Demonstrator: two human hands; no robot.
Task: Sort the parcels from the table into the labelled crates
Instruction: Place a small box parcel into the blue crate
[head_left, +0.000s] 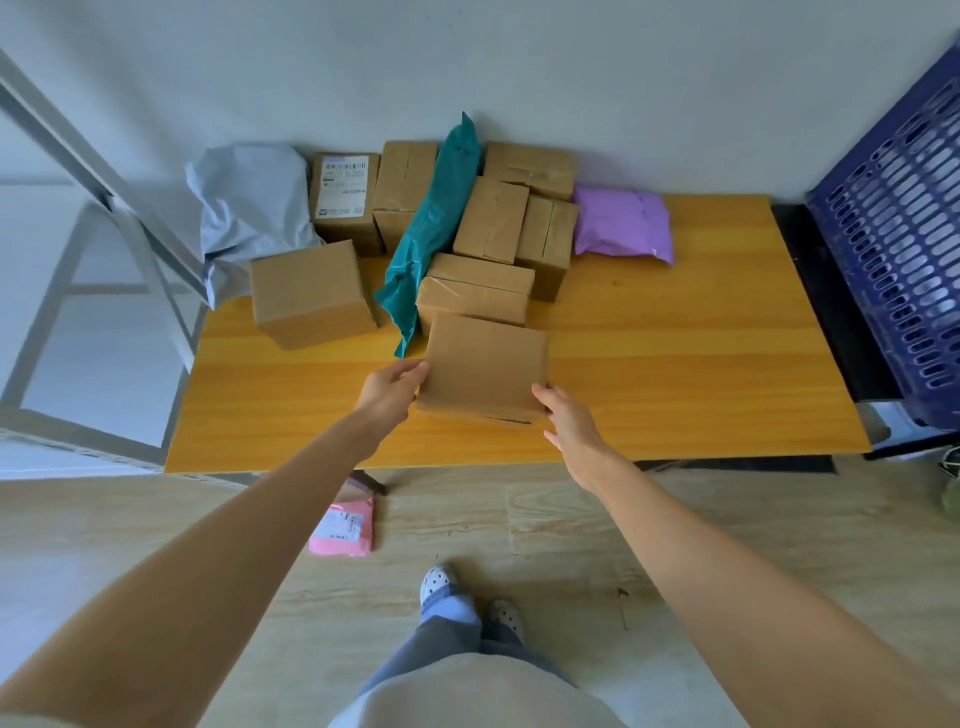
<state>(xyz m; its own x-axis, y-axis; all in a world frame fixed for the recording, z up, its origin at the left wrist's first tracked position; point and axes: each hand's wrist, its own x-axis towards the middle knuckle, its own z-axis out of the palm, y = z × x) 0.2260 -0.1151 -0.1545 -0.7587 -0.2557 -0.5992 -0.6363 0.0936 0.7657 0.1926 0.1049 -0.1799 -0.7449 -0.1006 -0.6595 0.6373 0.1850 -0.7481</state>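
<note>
You are holding a flat cardboard box (485, 366) between both hands at the near middle of the bench (675, 364). Your left hand (395, 387) is curling its fingers round the box's left edge. Your right hand (569, 421) is clamping the near right corner, with the thumb lying on the top face. Whether the box is sitting on the wood or hanging just clear of it, I cannot tell.

The other parcels are crowding the far half of the bench, up against the wall. A low taped box (475, 288) is lying just behind the one you are holding. A square box (311, 293) is sitting to its left. A teal mailer (431, 234) is running slantwise between those two and leaning on the pile behind. Further back, a labelled box (345, 200) is standing beside a grey bag (249, 208), which is slumping over the bench's left end. More brown boxes (519, 208) are stacking up to the right of the teal mailer. A purple mailer (623, 226) is lying just beside them.

A blue crate (893, 234) with slotted walls is standing past the bench's right end. A pink parcel (343, 527) is lying on the floor (571, 519), near the bench's front edge and ahead of your feet.
</note>
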